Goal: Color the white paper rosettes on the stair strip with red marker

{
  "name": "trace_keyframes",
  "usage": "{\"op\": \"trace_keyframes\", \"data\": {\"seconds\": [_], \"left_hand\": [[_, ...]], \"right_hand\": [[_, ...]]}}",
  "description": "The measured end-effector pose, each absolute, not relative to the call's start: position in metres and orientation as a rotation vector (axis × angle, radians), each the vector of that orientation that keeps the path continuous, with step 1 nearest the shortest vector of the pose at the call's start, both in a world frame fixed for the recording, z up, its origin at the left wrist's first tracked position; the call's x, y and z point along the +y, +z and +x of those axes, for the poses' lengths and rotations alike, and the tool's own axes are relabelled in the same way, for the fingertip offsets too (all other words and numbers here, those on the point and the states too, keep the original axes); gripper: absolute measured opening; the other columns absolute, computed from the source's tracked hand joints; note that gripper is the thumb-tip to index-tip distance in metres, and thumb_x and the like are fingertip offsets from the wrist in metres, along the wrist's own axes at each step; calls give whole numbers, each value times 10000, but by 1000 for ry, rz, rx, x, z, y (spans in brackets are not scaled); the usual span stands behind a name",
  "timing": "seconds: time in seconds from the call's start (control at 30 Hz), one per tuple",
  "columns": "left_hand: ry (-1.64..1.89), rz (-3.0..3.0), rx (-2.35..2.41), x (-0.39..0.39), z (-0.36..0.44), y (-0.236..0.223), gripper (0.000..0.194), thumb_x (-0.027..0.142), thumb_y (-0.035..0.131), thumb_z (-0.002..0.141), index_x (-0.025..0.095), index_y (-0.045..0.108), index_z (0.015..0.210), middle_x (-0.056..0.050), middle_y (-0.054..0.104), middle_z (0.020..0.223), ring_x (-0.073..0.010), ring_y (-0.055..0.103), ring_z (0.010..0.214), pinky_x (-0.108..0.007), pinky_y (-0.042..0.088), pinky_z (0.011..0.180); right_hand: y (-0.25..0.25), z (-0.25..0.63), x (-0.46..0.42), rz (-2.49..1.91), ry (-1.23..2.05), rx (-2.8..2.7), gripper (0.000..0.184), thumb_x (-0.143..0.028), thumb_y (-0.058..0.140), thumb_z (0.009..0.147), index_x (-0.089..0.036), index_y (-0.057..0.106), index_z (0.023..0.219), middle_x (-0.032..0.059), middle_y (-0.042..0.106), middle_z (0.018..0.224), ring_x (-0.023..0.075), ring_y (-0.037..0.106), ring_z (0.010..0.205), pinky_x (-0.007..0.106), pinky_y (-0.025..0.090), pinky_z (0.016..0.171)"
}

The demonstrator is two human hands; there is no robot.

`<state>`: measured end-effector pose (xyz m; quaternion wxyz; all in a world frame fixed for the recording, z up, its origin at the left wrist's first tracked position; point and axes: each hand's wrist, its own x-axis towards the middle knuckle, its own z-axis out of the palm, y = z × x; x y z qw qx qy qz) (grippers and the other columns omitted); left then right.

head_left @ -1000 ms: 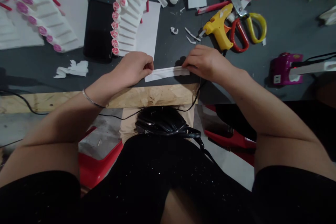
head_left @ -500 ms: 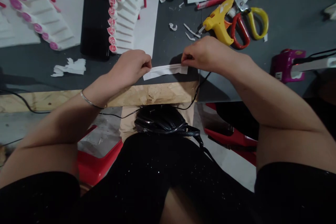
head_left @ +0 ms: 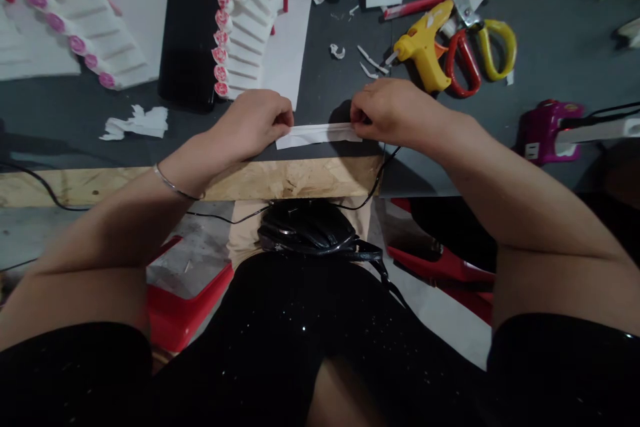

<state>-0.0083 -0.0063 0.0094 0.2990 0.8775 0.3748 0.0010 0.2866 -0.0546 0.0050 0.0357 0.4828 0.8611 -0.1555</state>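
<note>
A white paper strip (head_left: 320, 135) with a lengthwise fold lies near the front edge of the dark table. My left hand (head_left: 260, 121) pinches its left end between thumb and fingers. The right end is gripped by my right hand (head_left: 380, 109), whose curled fingers hide that corner. Just beyond my left hand, a row of white rolled stems with pink-and-white rose-like tips (head_left: 223, 40) rests on a white sheet (head_left: 295, 33). A yellow glue gun (head_left: 425, 47) lies past my right hand, beside scissors (head_left: 465, 60) with one red and one yellow handle.
A black phone-like slab (head_left: 186, 47) and torn white paper (head_left: 137, 123) lie to the left. Farther left are purple-tipped stems (head_left: 77, 45). On the right sits a purple power socket (head_left: 547, 130) with a plug. A black cable (head_left: 377, 177) hangs over the wooden table edge (head_left: 300, 177).
The view has shifted slightly, so the table items appear a little to the right. Both hands keep hold of the strip; my right fingers have curled a bit more over its end.
</note>
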Motion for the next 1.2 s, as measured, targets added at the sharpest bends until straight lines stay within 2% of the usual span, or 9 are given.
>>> {"op": "trace_keyframes", "data": {"seconds": [0.13,0.27,0.43,0.53,0.63,0.77,0.9,1.07,1.2], "left_hand": [[17,2302,1009,-7,-9,9,187,201,648,893,209,821,962,-83,777,928,-268,738,1023,-387,526,945],[40,2291,1010,-10,-11,9,187,218,643,905,207,816,975,-84,770,952,-274,723,1028,-396,522,948],[38,2344,976,-22,-13,11,234,207,556,963,222,786,1005,-103,751,1060,-296,697,1096,-415,515,963],[-26,2434,994,-32,-14,14,285,207,456,1027,195,741,1026,-145,728,1109,-314,673,1122,-433,514,954],[-39,2440,994,-38,-15,15,286,195,433,1043,187,717,1075,-150,714,1095,-306,660,1113,-422,532,915],[-53,2593,790,-40,-18,15,337,98,453,992,174,743,1146,-152,699,1069,-312,638,1159,-426,543,921],[-75,2698,704,-43,-22,11,399,60,416,989,138,759,1176,-171,692,1033,-312,648,1103,-439,543,906],[-103,2731,753,-50,-25,7,432,64,375,1012,107,743,1235,-186,710,1100,-312,658,1122,-416,533,874],[-126,2594,958,-39,-16,11,335,167,455,1019,136,773,1122,-177,728,1110,-328,675,1128,-424,530,890]], "right_hand": [[7,288,-62,1514,-499,2638,191,-258,580,956,-208,720,1076,129,770,997,290,662,934,393,464,771],[-1,289,-69,1603,-590,2666,255,-324,599,981,-269,723,1196,110,765,1020,324,667,1003,442,496,844],[0,284,-77,1566,-533,2661,228,-286,516,1041,-253,733,1105,120,735,1088,327,645,1074,464,496,936],[9,278,-85,1453,-370,2668,369,-220,350,1090,-214,714,1032,148,723,1078,311,629,1061,468,492,953],[13,275,-93,1375,-303,2680,456,-170,262,1092,-200,711,1016,161,718,1079,300,619,1061,462,491,932],[12,276,-98,1396,-358,2719,404,-190,317,1082,-221,719,1104,139,713,1052,302,608,1076,459,494,904],[15,275,-103,1389,-395,2718,341,-191,405,1052,-222,731,1147,150,734,1059,320,612,1074,471,500,900],[19,270,-106,1382,-255,2652,384,-135,361,1049,-179,742,1055,173,750,1061,296,622,996,438,504,863],[23,274,-93,1432,-286,2608,367,-238,403,1076,-178,749,970,178,770,1022,294,646,954,435,518,848]]}}
